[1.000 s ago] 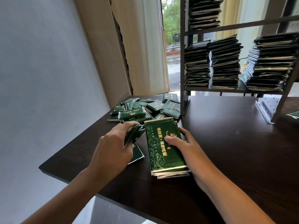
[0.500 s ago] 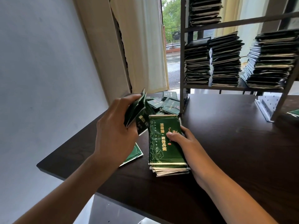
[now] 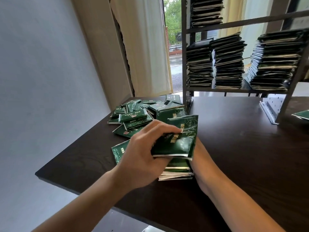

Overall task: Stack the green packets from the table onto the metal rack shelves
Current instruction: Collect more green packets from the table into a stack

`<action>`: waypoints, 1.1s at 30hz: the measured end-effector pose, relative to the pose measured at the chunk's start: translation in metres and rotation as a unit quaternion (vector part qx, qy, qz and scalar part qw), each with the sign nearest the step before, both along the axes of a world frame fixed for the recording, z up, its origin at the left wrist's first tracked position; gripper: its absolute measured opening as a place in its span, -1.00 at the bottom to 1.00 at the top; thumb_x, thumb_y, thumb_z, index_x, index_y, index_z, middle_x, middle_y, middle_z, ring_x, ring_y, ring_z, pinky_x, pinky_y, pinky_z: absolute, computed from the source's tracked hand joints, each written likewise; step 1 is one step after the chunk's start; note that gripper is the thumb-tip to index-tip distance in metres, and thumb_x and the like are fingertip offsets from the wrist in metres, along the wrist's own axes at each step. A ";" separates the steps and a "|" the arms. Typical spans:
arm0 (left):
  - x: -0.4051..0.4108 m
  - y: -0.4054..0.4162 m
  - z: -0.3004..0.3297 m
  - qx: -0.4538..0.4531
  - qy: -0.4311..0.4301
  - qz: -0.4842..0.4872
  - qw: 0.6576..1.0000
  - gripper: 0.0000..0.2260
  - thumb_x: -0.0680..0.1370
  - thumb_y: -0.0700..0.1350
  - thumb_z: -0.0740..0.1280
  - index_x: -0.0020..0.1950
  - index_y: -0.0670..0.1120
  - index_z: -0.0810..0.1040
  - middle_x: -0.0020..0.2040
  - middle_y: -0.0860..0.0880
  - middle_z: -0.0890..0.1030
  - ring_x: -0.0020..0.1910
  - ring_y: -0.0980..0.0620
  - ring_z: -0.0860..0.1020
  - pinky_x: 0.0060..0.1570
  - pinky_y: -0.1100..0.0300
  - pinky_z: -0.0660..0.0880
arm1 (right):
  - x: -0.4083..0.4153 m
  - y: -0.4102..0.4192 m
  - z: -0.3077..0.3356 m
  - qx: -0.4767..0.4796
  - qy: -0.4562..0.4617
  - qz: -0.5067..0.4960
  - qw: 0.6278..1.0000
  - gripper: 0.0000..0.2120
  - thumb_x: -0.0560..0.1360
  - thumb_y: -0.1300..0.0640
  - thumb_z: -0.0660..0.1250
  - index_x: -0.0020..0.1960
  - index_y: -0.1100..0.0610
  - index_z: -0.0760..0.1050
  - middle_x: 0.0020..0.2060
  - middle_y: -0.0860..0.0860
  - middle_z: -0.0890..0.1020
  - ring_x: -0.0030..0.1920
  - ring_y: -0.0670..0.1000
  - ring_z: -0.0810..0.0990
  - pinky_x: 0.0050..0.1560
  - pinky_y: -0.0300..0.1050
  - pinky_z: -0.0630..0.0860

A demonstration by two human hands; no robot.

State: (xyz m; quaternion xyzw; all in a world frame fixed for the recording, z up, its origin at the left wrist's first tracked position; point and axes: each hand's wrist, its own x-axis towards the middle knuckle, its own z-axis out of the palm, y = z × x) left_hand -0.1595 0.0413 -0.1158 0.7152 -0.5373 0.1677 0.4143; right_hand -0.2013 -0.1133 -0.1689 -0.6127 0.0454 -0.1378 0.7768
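1. Left grip: my fingers and thumb are curled round a few glossy dark green foil packets with gold lettering, which I hold tilted over the pile in front of me.
2. Right grip: it lies mostly hidden behind the held packets and the pile, against the pile's right side; I cannot tell how its fingers lie.
3. Under the held packets sits a neat pile of the same green packets, its pale edges showing, flat on the dark brown wooden bench.
4. One single green packet lies flat on the bench just left of the pile, partly under my left wrist.
5. Farther back on the left a loose heap of green packets spreads across the bench, reaching to the foot of the rack.
6. At the back of the bench stands the grey metal rack; its lower shelf carries three tall stacks of dark packets, and another stack sits on the shelf above.
7. A stray green packet shows at the right edge, beyond the rack's perforated foot.
8. Behind the heap hangs a cream curtain beside a pale grey wall.
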 end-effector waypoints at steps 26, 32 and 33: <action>0.002 0.010 0.003 0.161 -0.016 0.142 0.977 -0.47 0.50 0.25 0.31 0.42 0.10 0.41 0.44 0.17 0.39 0.39 0.14 0.44 0.30 0.15 0.46 | 0.003 0.000 -0.001 0.000 0.004 0.000 1.000 -0.59 0.54 0.04 0.39 0.38 -0.06 0.48 0.13 -0.02 0.70 0.06 -0.04 0.71 0.05 -0.05 0.62; 0.006 0.007 0.002 0.122 -0.085 0.171 0.974 -0.59 0.52 -0.08 0.34 0.37 -0.03 0.50 0.32 0.06 0.53 0.26 0.03 0.55 0.15 0.01 0.56 | 0.000 0.002 0.004 0.024 0.014 -0.008 1.000 -0.61 0.52 0.14 0.40 0.32 -0.02 0.49 0.00 0.02 0.73 -0.10 -0.04 0.74 -0.27 -0.27 0.59; 0.006 0.007 0.002 0.114 -0.085 0.167 0.976 -0.62 0.55 -0.10 0.32 0.38 -0.04 0.50 0.32 0.06 0.54 0.25 0.04 0.56 0.15 0.02 0.56 | 0.000 0.002 0.005 0.032 0.016 -0.007 0.999 -0.62 0.52 0.13 0.41 0.32 -0.03 0.49 -0.01 0.02 0.74 -0.09 -0.01 0.74 -0.23 -0.21 0.61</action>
